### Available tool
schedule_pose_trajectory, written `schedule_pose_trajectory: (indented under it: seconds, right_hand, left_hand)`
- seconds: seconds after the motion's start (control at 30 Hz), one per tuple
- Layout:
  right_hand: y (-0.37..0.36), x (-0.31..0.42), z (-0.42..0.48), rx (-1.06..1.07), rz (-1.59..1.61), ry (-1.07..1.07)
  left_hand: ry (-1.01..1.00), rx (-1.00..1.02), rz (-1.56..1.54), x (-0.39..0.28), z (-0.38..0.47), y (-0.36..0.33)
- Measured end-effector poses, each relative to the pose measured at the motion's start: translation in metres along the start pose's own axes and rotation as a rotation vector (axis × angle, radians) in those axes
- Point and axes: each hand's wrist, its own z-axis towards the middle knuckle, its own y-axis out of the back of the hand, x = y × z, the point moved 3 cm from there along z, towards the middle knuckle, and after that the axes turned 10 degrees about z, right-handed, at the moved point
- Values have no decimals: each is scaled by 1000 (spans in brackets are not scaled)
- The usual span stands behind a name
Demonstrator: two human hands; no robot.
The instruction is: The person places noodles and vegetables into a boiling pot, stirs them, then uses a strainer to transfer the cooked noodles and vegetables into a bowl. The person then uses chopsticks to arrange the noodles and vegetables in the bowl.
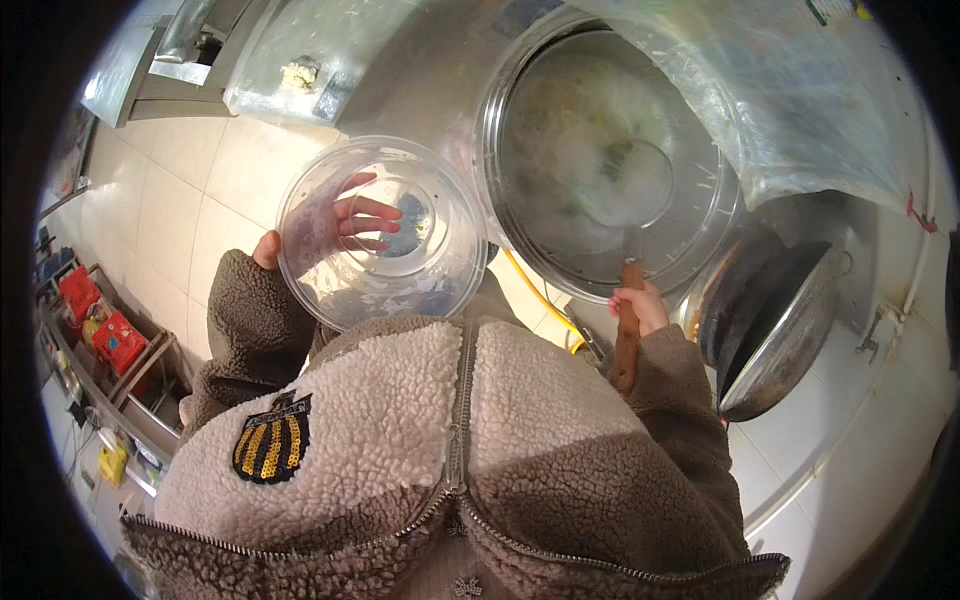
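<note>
A clear round plastic bowl (450, 277) rests in my left hand (364, 217), its thumb at the left rim and its fingers showing through from beneath. Wet drops or bits cling to its wall. My right hand (642, 306) grips the wooden handle (628, 337) of a ladle, whose round metal bowl (634, 184) lies inside a large round metal pot (517, 255). Cloudy liquid with green pieces shows in the pot, hazy as if with steam. The plastic bowl is just left of the pot.
Clear plastic sheeting (810, 135) hangs over the pot's right side. Blackened metal pans (780, 330) stand at the right, near a wall tap (870, 337). A yellow hose (536, 289) runs below the pot. At the far left, a rack (150, 360) holds red packages (118, 341).
</note>
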Motion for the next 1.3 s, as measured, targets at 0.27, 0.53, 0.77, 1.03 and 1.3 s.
schedule_pose_trajectory:
  seconds: [0.27,0.53,0.77,1.03,1.3]
  right_hand:
    - [37,25,68,-256,-683,90]
    - [-16,15,69,145,-512,39]
    - [-83,-6,75,404,-280,-77]
    - [-119,10,127,527,605,-338]
    - [-86,25,135,389,364,40]
  left_hand:
    - [-11,20,3,4,2,1]
    - [20,-78,54,3,-7,-5]
    - [-26,-73,36,7,-25,-14]
    - [52,-189,64,5,-35,-23]
    - [81,-231,89,5,-37,-29]
